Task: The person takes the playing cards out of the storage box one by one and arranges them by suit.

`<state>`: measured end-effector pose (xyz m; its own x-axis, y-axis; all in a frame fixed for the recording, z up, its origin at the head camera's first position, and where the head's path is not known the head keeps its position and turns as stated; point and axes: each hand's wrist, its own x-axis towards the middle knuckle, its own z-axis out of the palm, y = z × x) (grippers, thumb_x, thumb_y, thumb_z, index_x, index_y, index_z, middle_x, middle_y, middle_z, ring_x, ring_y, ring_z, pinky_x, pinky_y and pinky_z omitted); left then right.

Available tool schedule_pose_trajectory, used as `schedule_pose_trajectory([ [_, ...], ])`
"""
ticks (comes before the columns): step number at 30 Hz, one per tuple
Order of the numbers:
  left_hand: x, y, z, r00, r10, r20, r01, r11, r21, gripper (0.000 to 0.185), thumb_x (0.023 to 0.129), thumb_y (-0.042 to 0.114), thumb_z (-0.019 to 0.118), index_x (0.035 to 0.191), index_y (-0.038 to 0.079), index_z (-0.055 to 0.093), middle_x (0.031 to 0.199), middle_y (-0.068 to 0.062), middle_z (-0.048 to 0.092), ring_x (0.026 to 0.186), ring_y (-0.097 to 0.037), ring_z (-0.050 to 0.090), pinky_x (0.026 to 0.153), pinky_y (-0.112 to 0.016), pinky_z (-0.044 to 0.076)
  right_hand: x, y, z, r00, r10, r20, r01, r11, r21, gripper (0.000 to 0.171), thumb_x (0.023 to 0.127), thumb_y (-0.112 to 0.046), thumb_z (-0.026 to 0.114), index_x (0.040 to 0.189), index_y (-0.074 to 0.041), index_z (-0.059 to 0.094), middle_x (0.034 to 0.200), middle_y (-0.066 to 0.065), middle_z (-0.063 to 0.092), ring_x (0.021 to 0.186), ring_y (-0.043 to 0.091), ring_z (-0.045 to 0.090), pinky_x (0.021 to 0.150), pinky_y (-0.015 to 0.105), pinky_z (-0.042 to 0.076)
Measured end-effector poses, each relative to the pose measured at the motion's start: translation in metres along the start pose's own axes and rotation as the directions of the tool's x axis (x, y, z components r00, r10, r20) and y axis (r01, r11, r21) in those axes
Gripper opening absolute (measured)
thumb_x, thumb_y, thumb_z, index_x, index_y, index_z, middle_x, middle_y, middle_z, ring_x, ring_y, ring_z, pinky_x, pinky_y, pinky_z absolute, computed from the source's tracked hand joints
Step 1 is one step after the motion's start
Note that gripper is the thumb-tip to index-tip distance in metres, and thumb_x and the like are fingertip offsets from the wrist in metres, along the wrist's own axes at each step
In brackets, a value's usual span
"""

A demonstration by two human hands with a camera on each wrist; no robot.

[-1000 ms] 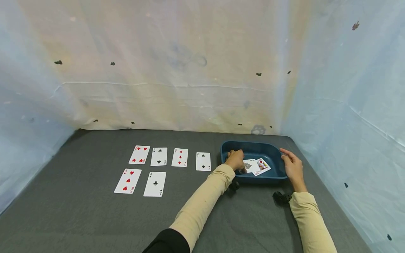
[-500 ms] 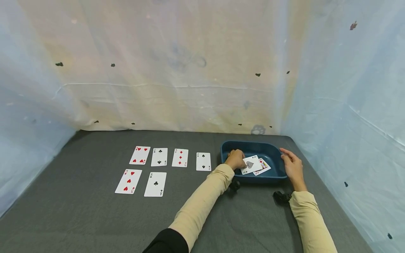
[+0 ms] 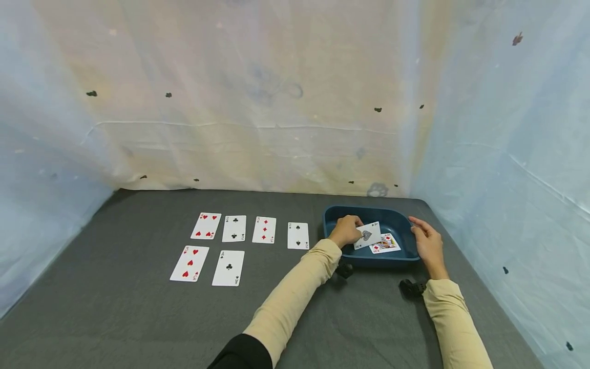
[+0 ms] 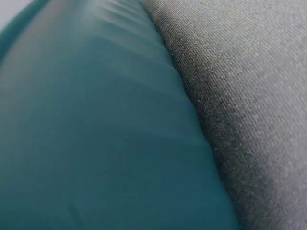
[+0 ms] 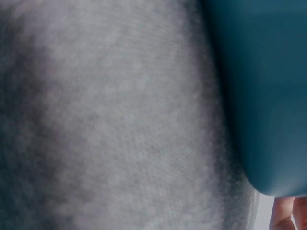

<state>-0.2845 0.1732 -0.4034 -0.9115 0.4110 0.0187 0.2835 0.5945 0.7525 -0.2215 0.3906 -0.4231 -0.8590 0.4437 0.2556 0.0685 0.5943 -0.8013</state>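
In the head view my left hand (image 3: 346, 231) is inside a dark blue plastic basin (image 3: 379, 262), pinching an ace of spades (image 3: 371, 233) by its left side. The ace is tilted and overlaps a face card of diamonds (image 3: 388, 245) that lies in the basin. My right hand (image 3: 428, 247) holds the basin's right rim, thumb and forefinger at the edge. The left wrist view shows only the basin's outer wall (image 4: 110, 124) beside the grey cloth. Two fingertips (image 5: 282, 211) of the right hand show below the basin's corner in the right wrist view.
Left of the basin, a row of playing cards lies face up: four of hearts (image 3: 206, 226), a club card (image 3: 234, 228), three of diamonds (image 3: 264, 230), two of spades (image 3: 298, 236). Nearer are three of hearts (image 3: 189, 263) and ace of clubs (image 3: 228, 268). Fabric walls (image 3: 276, 102) enclose the grey table (image 3: 138, 318).
The ace of spades has turned and lifted a little in my left hand. The face card beneath has shifted right and turned, showing more of itself. My right hand stays at the rim.
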Motion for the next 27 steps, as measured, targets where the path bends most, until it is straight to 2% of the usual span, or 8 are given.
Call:
schedule_pose_trajectory([
  [7,0.0,0.002,0.0,1.0,-0.001,-0.008,0.001,1.0,0.0,0.026,0.082,0.0,0.061,0.102,0.012,0.07,0.105,-0.003,0.065,0.102,-0.023,0.053,0.076,-0.027,0.042,0.0,0.002,-0.001,1.0,-0.002,0.004,0.002,1.0,-0.008,0.037,0.102,-0.022,0.045,0.134,-0.009,0.058,0.115,0.018,0.062,0.074,0.016,0.044,0.063,0.028,0.033],
  [10,-0.001,0.004,-0.003,1.0,0.007,0.003,-0.007,0.999,-0.034,0.027,0.082,-0.001,0.061,0.105,0.012,0.069,0.102,-0.003,0.064,0.095,-0.021,0.052,0.07,-0.025,0.041,0.0,0.002,-0.001,1.0,-0.001,0.009,0.001,1.0,-0.005,0.037,0.103,-0.023,0.045,0.134,-0.009,0.058,0.111,0.019,0.061,0.069,0.015,0.043,0.062,0.029,0.033],
  [13,-0.004,0.006,-0.005,1.0,0.016,0.016,-0.014,0.993,-0.12,0.027,0.083,-0.003,0.06,0.104,0.01,0.069,0.092,-0.001,0.063,0.081,-0.016,0.052,0.062,-0.023,0.04,0.0,0.002,-0.001,1.0,0.005,0.015,-0.005,1.0,-0.005,0.038,0.103,-0.023,0.044,0.135,-0.009,0.057,0.113,0.019,0.061,0.072,0.018,0.044,0.064,0.03,0.033],
  [16,-0.006,0.006,-0.009,1.0,0.016,0.027,-0.009,0.972,-0.233,0.025,0.083,-0.005,0.059,0.103,0.008,0.067,0.079,0.0,0.061,0.064,-0.013,0.051,0.052,-0.023,0.039,0.0,0.001,-0.001,1.0,0.012,0.019,-0.012,1.0,-0.005,0.038,0.103,-0.024,0.043,0.136,-0.009,0.056,0.119,0.019,0.061,0.082,0.021,0.047,0.067,0.03,0.034],
  [19,-0.009,0.007,-0.016,0.999,0.014,0.049,0.003,0.94,-0.343,0.022,0.085,-0.005,0.058,0.102,0.006,0.066,0.072,0.0,0.061,0.058,-0.016,0.054,0.049,-0.026,0.042,0.0,0.0,0.0,1.0,0.019,0.016,-0.019,1.0,-0.003,0.038,0.103,-0.023,0.043,0.135,-0.008,0.057,0.121,0.019,0.061,0.087,0.022,0.048,0.07,0.029,0.035],
  [23,-0.017,0.008,-0.027,0.997,0.028,0.078,0.009,0.9,-0.436,0.017,0.087,-0.002,0.059,0.102,0.005,0.063,0.071,-0.002,0.062,0.071,-0.032,0.066,0.061,-0.037,0.053,0.0,-0.002,0.0,1.0,0.015,0.001,-0.015,1.0,0.003,0.037,0.102,-0.021,0.045,0.134,-0.007,0.057,0.121,0.02,0.061,0.089,0.021,0.048,0.071,0.029,0.034],
  [27,-0.024,0.007,-0.036,0.996,0.036,0.084,0.008,0.878,-0.478,0.013,0.088,0.0,0.059,0.1,0.005,0.062,0.072,-0.003,0.063,0.081,-0.039,0.068,0.068,-0.041,0.055,0.0,-0.003,-0.001,1.0,0.012,0.002,-0.012,1.0,0.007,0.037,0.102,-0.02,0.045,0.134,-0.007,0.058,0.122,0.02,0.061,0.088,0.02,0.046,0.071,0.029,0.034],
])
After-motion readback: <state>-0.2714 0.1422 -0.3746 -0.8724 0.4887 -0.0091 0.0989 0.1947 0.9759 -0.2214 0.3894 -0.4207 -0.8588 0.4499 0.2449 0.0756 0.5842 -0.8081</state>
